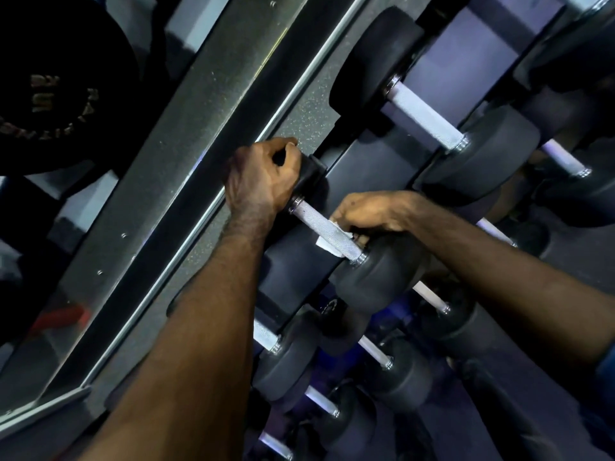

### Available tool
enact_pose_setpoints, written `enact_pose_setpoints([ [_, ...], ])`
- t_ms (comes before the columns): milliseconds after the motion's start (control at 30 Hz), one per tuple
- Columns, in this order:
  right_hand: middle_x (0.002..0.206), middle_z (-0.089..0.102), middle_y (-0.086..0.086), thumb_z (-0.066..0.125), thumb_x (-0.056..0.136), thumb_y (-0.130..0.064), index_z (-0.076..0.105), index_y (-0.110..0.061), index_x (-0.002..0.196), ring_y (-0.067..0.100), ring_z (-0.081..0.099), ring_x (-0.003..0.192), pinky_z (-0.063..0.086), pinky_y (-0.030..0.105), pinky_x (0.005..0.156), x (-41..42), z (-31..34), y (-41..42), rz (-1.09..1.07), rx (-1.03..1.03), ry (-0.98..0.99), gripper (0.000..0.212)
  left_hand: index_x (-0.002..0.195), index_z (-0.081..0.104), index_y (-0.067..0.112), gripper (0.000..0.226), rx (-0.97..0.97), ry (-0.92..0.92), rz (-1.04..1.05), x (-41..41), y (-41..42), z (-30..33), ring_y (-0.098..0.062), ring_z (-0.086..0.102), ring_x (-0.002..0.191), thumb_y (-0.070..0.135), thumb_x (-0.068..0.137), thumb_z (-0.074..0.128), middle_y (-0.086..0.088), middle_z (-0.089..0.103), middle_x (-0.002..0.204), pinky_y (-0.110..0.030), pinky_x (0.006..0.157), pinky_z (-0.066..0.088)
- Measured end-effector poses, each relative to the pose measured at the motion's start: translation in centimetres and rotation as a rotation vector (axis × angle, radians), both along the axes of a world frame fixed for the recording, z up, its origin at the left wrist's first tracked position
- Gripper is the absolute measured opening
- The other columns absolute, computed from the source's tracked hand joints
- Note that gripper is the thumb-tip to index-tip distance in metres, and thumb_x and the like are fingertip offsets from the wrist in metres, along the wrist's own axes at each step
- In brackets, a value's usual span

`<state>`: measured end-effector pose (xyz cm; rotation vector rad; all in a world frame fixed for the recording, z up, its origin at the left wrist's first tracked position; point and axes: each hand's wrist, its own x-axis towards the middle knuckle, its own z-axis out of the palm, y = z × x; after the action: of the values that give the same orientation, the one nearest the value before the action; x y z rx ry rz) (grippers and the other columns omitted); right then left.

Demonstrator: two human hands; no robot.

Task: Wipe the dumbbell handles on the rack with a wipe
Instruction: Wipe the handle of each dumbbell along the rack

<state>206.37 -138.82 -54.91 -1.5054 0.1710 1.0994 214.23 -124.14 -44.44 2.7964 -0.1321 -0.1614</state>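
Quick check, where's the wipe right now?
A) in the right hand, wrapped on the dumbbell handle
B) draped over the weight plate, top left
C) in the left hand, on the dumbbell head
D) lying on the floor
A: the white wipe sits under the right hand against the knurled handle, while the left hand grips the dumbbell head.

The handle (324,229) is bright metal, cross-hatched and rough, with polished collars at its ends. The wipe (327,243) at its 4 o'clock end looks like thin white paper, creased. The heads (379,274) are matt black, rubbery, faintly dusty. The rack (366,168) shows smooth dark painted metal with a dull sheen. At 9 o'clock the floor (199,104) is grey speckled rubber. The plate (50,94) at 10 o'clock is matt black with raised lettering.
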Motion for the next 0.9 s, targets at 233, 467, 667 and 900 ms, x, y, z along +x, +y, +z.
enact_pose_setpoints([
  [233,0.084,0.061,0.009,0.055,0.091,-0.006,0.068,0.007,0.101,0.020,0.055,0.077,0.046,0.036,0.069,0.7,-0.1,0.6,-0.118,-0.038,-0.187,0.021,0.122,0.078,0.044,0.035,0.011,0.002,-0.010,0.1,0.0,0.0,-0.022,0.074,0.100,0.052,0.096,0.056,0.000,0.081,0.111,-0.027,0.083,0.053],
  [467,0.079,0.076,-0.008,0.081,0.086,-0.018,0.082,-0.018,0.104,-0.004,0.061,0.069,0.051,0.019,0.072,-1.8,1.1,-0.8,-0.239,-0.152,-0.434,0.018,0.117,0.079,0.045,0.033,-0.006,-0.011,-0.012,-0.1,-0.3,0.2,-0.021,0.074,0.092,0.052,0.096,0.055,0.002,0.081,0.103,-0.027,0.080,0.054],
  [667,0.082,0.076,-0.009,0.080,0.084,-0.035,0.080,-0.026,0.101,0.005,0.071,0.080,0.058,0.031,0.077,-3.8,2.4,-0.4,-0.196,-0.364,-0.462,0.019,0.119,0.079,0.044,0.034,-0.011,-0.005,0.011,-0.4,-0.2,0.3,-0.016,0.074,0.097,0.051,0.097,0.056,0.008,0.081,0.111,-0.028,0.083,0.057],
  [900,0.095,0.076,-0.001,0.076,0.087,-0.031,0.078,-0.021,0.107,0.018,0.070,0.090,0.055,0.035,0.079,-1.6,3.8,0.7,-0.165,-0.395,-0.575,0.023,0.119,0.080,0.042,0.032,-0.015,-0.018,-0.016,-0.1,-0.3,0.4,-0.016,0.074,0.100,0.047,0.098,0.057,0.006,0.080,0.113,-0.025,0.080,0.053],
])
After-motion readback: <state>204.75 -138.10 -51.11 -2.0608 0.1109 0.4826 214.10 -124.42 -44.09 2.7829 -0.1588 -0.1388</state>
